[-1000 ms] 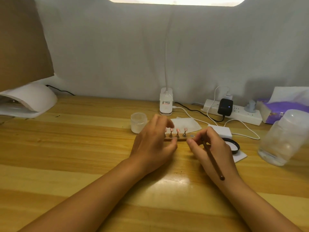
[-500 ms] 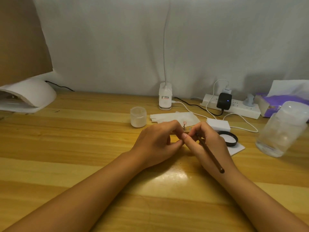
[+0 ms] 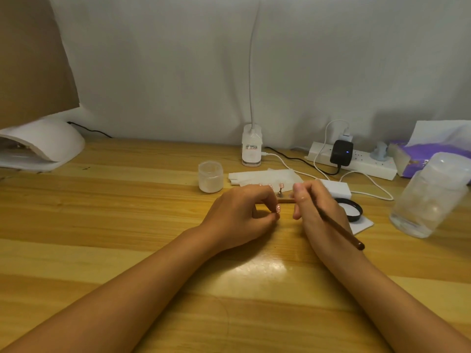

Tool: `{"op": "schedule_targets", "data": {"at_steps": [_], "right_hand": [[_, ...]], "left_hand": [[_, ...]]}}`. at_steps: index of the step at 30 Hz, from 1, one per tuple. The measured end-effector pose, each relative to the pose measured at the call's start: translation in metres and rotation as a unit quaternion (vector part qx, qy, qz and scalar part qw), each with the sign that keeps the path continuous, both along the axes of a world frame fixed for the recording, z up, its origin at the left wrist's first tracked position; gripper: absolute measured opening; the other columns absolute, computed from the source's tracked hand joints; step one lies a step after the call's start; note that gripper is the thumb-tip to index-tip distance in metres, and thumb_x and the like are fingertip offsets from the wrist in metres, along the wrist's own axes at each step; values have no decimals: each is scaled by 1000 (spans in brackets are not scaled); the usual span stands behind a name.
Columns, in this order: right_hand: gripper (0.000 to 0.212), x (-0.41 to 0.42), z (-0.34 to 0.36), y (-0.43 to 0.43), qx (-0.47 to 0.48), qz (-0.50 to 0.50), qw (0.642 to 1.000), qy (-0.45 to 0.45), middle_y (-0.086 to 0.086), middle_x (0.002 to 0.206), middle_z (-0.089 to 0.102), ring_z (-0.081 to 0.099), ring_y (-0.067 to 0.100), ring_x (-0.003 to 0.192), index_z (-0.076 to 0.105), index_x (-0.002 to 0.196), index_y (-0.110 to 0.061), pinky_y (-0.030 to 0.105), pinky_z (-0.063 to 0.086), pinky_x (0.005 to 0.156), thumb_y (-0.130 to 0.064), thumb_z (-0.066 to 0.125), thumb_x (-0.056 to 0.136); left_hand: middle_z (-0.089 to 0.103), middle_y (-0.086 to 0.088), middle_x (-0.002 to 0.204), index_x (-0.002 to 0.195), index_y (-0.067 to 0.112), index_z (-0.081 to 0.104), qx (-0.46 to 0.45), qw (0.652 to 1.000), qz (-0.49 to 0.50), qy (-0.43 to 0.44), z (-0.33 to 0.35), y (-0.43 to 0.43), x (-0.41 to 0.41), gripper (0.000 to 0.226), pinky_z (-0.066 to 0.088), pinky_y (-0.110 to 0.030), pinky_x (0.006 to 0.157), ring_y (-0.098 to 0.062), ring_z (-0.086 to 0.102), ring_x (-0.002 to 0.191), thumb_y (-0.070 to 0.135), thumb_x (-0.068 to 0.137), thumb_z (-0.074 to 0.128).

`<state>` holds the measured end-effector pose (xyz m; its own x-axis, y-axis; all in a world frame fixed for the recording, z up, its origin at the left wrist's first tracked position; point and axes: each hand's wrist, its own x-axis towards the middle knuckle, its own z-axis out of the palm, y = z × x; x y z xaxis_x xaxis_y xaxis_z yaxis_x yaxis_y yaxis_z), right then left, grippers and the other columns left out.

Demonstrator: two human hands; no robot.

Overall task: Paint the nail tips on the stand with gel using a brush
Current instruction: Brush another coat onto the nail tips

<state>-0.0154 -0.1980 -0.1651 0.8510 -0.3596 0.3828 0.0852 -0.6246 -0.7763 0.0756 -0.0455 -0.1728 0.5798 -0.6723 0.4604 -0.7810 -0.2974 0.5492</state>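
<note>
Pink nail tips (image 3: 282, 185) stand upright on the wooden stand (image 3: 285, 200) (partly hidden), brown brush (image 3: 340, 231) slanted nearby.

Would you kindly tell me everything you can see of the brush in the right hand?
The slim dark brown brush looks wooden, a straight round stick with a slightly thicker, rounded rear end. The right hand grips it, fingers curled round its front part, so the bristle end is hidden. The handle slants back across the hand toward the wrist, and its rear end juts out over the yellowish wooden table. No gel on it can be seen.
</note>
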Motion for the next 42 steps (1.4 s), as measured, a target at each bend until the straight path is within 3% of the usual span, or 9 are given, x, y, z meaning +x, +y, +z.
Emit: {"op": "schedule_targets", "data": {"at_steps": [4, 9, 16, 20, 27, 31, 33, 37, 42], "right_hand": [[32, 1, 1, -2, 81, -24, 996, -2, 2, 84, 62, 56, 7, 66, 41, 104, -25, 26, 41, 61, -56, 38, 93], [13, -2, 2, -5, 102, 1, 995, -5, 4, 90, 66, 60, 15, 77, 55, 99, -21, 32, 47, 66, -30, 61, 93], [20, -5, 4, -3, 161, 3, 987, -12, -2, 63, 66, 51, 0, 49, 58, 92, -16, 29, 38, 53, -36, 61, 92], [18, -3, 3, -4, 149, 6, 989, -2, 1, 61, 63, 53, -1, 48, 53, 89, -10, 24, 39, 52, -25, 63, 92], [18, -5, 4, -3, 128, 23, 991, 19, -1, 61, 66, 58, 0, 53, 54, 84, -11, 26, 47, 60, -25, 64, 90], [18, -6, 5, -1, 111, 29, 992, 47, 8, 66, 65, 61, 16, 57, 54, 83, -12, 34, 53, 53, -25, 66, 88], [16, -5, 5, -1, 104, 33, 993, 52, 10, 64, 60, 55, 16, 55, 54, 82, -10, 36, 48, 52, -21, 66, 86], [14, -4, 3, -4, 98, 35, 994, 35, 2, 59, 51, 44, 9, 53, 53, 79, -6, 31, 38, 53, -15, 64, 82], [18, -5, 4, -4, 134, 33, 990, 7, 0, 61, 64, 55, 3, 51, 54, 84, -10, 17, 45, 50, -23, 65, 90]], "left_hand": [[68, 17, 95, 94, 33, 67, 18, 1000, 2, 1, 0, 0, 0, 9, 44, -24, 64, 8, 54, 67, 28, 87, 70], [63, 22, 88, 93, 35, 69, 23, 1000, 8, -7, 1, 0, 0, 8, 36, -18, 62, 14, 52, 70, 30, 87, 71], [55, 27, 80, 91, 35, 69, 28, 999, 23, -5, -1, -1, 2, 4, 32, -14, 63, 16, 50, 72, 33, 88, 71], [67, 17, 92, 93, 34, 70, 21, 1000, 12, 14, 1, 0, 1, 8, 37, -12, 63, 8, 55, 72, 29, 87, 73], [66, 15, 92, 90, 33, 70, 26, 1000, 3, 5, 4, 0, -1, 10, 38, -16, 62, 9, 54, 71, 25, 86, 74], [64, 17, 89, 87, 35, 66, 21, 1000, 5, 9, 2, 0, 0, 12, 45, -22, 62, 6, 55, 67, 26, 85, 74], [64, 18, 88, 86, 36, 65, 20, 1000, 7, 11, 2, 0, 0, 14, 48, -27, 63, 5, 55, 65, 25, 85, 74], [65, 17, 90, 85, 40, 64, 23, 1000, 4, 4, 3, 0, -1, 17, 43, -22, 62, 7, 55, 68, 25, 85, 74], [65, 17, 90, 88, 34, 68, 25, 1000, 3, 3, 3, 0, -1, 10, 41, -18, 62, 6, 55, 69, 26, 85, 74]]}}
